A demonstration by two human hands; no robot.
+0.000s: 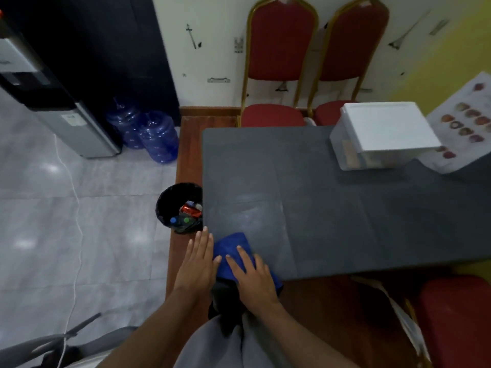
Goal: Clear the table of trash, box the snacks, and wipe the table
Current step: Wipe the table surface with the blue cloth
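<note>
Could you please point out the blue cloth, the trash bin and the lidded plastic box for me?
blue cloth (232, 247): head view, on its uncovered far fold.
trash bin (170, 191): head view, on its black far rim.
plastic box (385, 126): head view, on the middle of its white lid.

We are seeing the blue cloth (230, 247) lying bunched under our right fingers (244, 256) at the near corner of the dark table (332, 208); the white-lidded clear box (382, 134) is sitting far beyond them, closed.
</note>
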